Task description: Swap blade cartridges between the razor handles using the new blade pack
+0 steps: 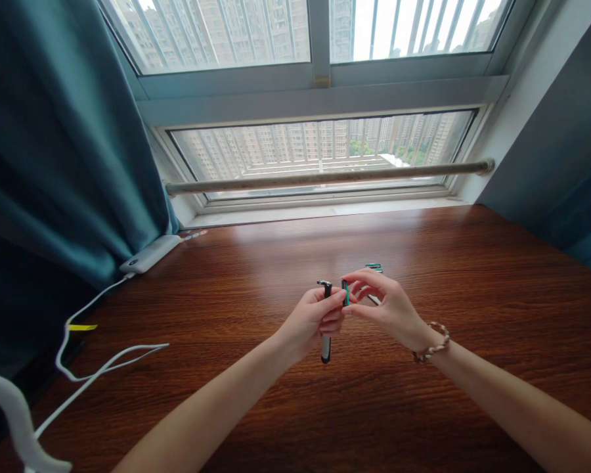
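My left hand [316, 316] is wrapped round the middle of a razor handle [326, 349], black and silver, held upright with its head end at the top. Between the fingertips and thumb of my right hand [381, 299] is a razor cartridge [345, 293], narrow, black and green, standing on end. The cartridge is just right of the handle, close to my left thumb; whether they touch I cannot tell. Behind my right hand, more green and black cartridges [373, 267] lie on the table, partly hidden. A braided bracelet [432, 343] circles my right wrist.
The brown wooden table [256, 407] reaches to the window sill. A white power strip [152, 255] lies by the curtain [69, 131] at the left, with a white cable [98, 374] and a yellow tag [83, 327]. A metal rail [325, 178] crosses before the window.
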`<state>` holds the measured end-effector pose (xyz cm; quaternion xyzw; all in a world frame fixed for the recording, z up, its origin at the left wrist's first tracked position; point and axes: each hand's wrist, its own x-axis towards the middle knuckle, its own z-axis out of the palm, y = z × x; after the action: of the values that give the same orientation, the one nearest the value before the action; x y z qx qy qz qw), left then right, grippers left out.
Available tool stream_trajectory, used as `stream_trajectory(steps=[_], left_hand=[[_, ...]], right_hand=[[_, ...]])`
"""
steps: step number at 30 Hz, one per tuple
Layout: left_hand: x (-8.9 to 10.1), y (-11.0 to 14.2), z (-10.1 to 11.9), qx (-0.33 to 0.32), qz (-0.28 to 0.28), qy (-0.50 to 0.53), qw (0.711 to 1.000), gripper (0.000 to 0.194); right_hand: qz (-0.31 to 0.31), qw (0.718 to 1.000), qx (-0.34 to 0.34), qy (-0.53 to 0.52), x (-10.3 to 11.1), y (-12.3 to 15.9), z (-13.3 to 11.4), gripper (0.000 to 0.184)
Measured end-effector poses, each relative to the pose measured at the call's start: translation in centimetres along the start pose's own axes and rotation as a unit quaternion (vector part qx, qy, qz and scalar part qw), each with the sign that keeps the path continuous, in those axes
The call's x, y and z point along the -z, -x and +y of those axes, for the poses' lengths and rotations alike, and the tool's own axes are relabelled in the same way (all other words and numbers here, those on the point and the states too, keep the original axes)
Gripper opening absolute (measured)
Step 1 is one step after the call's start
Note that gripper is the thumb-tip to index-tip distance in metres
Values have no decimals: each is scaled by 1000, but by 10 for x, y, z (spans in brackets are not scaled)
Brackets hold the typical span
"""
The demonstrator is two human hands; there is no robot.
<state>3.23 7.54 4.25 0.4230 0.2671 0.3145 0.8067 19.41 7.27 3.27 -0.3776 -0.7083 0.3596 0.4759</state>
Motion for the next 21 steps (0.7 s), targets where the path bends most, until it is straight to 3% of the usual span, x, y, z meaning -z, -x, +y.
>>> stream_trajectory(steps=[15, 21], left_hand=[[-2, 5, 5, -11, -8, 9, 1000, 20], [-4, 2, 1, -73, 48, 26, 996, 16]], right_hand=[[-7, 1000, 23, 7, 1, 2, -9, 37], [29, 998, -38, -51, 2, 1, -9, 37]])
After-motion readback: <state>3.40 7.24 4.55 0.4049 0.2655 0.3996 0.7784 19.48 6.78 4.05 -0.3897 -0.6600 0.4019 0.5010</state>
